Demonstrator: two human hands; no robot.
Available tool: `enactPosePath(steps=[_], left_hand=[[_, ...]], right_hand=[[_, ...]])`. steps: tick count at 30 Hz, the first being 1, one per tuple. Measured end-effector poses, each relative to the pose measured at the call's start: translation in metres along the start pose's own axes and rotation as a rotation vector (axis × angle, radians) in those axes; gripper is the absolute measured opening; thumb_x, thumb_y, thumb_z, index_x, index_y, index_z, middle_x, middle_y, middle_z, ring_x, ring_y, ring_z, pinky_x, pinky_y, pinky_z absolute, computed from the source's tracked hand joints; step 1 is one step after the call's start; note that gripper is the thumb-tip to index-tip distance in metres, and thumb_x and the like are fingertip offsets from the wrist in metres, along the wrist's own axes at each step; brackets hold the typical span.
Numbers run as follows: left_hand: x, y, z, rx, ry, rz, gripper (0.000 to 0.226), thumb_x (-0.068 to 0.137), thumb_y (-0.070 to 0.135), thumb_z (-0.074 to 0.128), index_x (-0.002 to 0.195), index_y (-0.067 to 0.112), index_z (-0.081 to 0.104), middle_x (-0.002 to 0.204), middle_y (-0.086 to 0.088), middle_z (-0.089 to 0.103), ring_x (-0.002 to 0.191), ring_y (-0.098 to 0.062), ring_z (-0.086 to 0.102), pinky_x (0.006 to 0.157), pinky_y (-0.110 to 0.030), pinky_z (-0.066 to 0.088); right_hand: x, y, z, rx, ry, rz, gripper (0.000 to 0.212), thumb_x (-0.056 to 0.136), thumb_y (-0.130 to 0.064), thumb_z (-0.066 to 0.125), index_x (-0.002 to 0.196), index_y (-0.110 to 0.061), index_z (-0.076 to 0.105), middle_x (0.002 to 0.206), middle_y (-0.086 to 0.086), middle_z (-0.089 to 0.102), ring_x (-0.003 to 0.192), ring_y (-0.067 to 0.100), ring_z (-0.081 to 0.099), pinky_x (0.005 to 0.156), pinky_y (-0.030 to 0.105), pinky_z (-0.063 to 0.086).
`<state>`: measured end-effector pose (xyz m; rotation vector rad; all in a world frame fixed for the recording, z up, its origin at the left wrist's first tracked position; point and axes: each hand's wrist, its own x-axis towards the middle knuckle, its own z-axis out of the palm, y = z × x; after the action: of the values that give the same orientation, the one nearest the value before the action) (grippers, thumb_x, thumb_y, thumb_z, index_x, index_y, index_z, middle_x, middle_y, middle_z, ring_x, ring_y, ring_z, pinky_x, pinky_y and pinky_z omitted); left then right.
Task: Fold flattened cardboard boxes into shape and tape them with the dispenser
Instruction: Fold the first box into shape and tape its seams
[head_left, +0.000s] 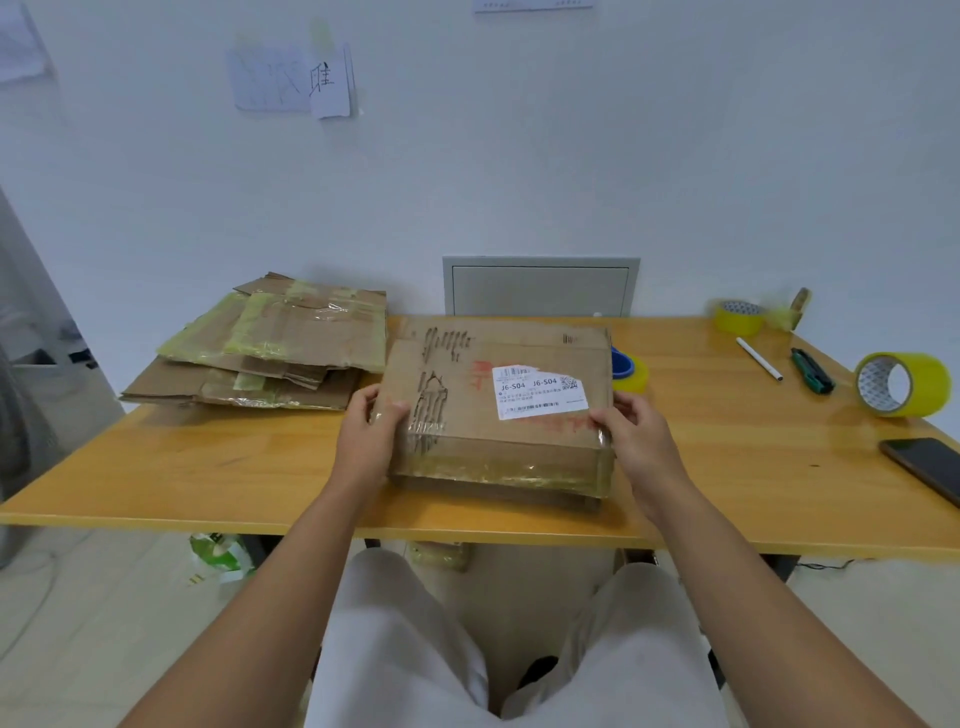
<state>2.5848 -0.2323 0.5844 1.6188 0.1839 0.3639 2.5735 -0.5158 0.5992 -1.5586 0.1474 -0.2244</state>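
A worn brown cardboard box (467, 436) with a white shipping label and yellowed tape along its near edge sits at the middle of the wooden table (218, 473). My left hand (371, 431) grips its left side, thumb on the top face. My right hand (631, 434) grips its right near corner. A pile of flattened cardboard boxes (280, 348) lies at the back left. Partly hidden behind the box's right end is a blue tape dispenser with a yellowish roll (629, 369).
Yellow tape rolls stand at the back right (737, 317) and the far right (904, 384). A white pen (759, 358), a green-black utility knife (813, 370) and a dark phone (924, 467) lie on the right side. A wall runs behind the table.
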Motion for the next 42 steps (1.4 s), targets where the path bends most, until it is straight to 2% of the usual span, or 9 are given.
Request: enactPosePath(steps=[3,8,12,15,21,26,29,33,42], left_hand=[[-0.001,-0.001,-0.008,-0.043,-0.034,0.048,0.045,0.096,0.007,0.056,0.137,0.023,0.045,0.122,0.003,0.059,0.104,-0.016,0.063,0.067,-0.03,0.057],[-0.003,-0.003,-0.006,0.022,-0.038,0.108,0.055,0.092,0.003,0.062,0.136,0.028,0.04,0.123,0.007,0.055,0.113,-0.014,0.058,0.07,-0.028,0.059],[-0.001,0.0,-0.003,0.028,-0.025,0.161,0.055,0.089,0.001,0.067,0.128,0.029,0.04,0.128,0.005,0.053,0.119,-0.016,0.054,0.085,-0.037,0.059],[-0.002,-0.002,-0.004,0.055,-0.03,0.168,0.054,0.089,0.005,0.068,0.128,0.028,0.039,0.127,0.006,0.052,0.118,-0.015,0.054,0.086,-0.042,0.059],[-0.012,-0.017,-0.011,0.155,-0.02,0.207,0.055,0.088,0.019,0.073,0.129,0.028,0.037,0.13,0.003,0.049,0.117,-0.015,0.054,0.087,-0.038,0.059],[-0.017,-0.02,-0.014,0.208,-0.047,0.251,0.064,0.086,0.014,0.074,0.131,0.028,0.031,0.136,0.001,0.043,0.123,-0.014,0.048,0.091,-0.031,0.054],[-0.022,-0.023,-0.018,0.236,-0.067,0.259,0.067,0.084,0.015,0.075,0.131,0.028,0.029,0.135,0.003,0.043,0.123,-0.015,0.048,0.093,-0.032,0.052],[-0.031,-0.032,-0.025,0.329,-0.041,0.239,0.074,0.074,0.036,0.075,0.13,0.034,0.027,0.132,0.004,0.047,0.12,-0.014,0.051,0.091,-0.038,0.055],[-0.027,-0.027,-0.011,0.44,0.027,0.193,0.081,0.082,0.02,0.079,0.142,0.021,0.025,0.143,-0.001,0.044,0.129,-0.02,0.048,0.098,-0.04,0.05]], right_hand=[[-0.003,0.003,0.0,-0.028,-0.071,-0.081,0.048,0.094,-0.009,0.062,0.137,-0.024,0.048,0.122,-0.011,0.059,0.114,0.012,0.058,0.076,0.027,0.056],[-0.004,0.012,-0.003,-0.136,-0.145,-0.132,0.069,0.095,-0.009,0.064,0.151,-0.034,0.031,0.142,-0.01,0.048,0.126,0.016,0.049,0.092,0.037,0.056],[-0.004,0.013,-0.001,-0.164,-0.136,-0.157,0.072,0.094,-0.008,0.065,0.148,-0.038,0.028,0.145,-0.011,0.043,0.127,0.018,0.046,0.096,0.041,0.054],[-0.006,0.014,-0.002,-0.198,-0.132,-0.151,0.073,0.092,-0.012,0.068,0.147,-0.038,0.029,0.143,-0.012,0.044,0.127,0.02,0.047,0.098,0.046,0.053],[-0.017,0.021,-0.009,-0.294,-0.169,-0.198,0.072,0.089,-0.014,0.072,0.144,-0.031,0.029,0.119,-0.028,0.045,0.124,0.017,0.047,0.099,0.042,0.051],[-0.021,0.02,-0.011,-0.333,-0.202,-0.225,0.075,0.089,-0.014,0.073,0.145,-0.029,0.025,0.117,-0.036,0.04,0.122,0.009,0.045,0.092,0.023,0.048],[-0.026,0.019,-0.014,-0.384,-0.236,-0.227,0.08,0.089,-0.018,0.074,0.148,-0.027,0.021,0.126,-0.028,0.041,0.123,0.008,0.043,0.1,0.03,0.045],[-0.034,0.026,-0.017,-0.491,-0.28,-0.239,0.082,0.089,-0.023,0.074,0.148,-0.026,0.016,0.138,-0.019,0.033,0.122,0.008,0.044,0.1,0.029,0.044],[-0.016,0.034,-0.002,-0.616,-0.152,-0.242,0.077,0.089,-0.022,0.073,0.145,-0.023,0.02,0.15,0.002,0.044,0.129,0.025,0.051,0.102,0.042,0.048]])
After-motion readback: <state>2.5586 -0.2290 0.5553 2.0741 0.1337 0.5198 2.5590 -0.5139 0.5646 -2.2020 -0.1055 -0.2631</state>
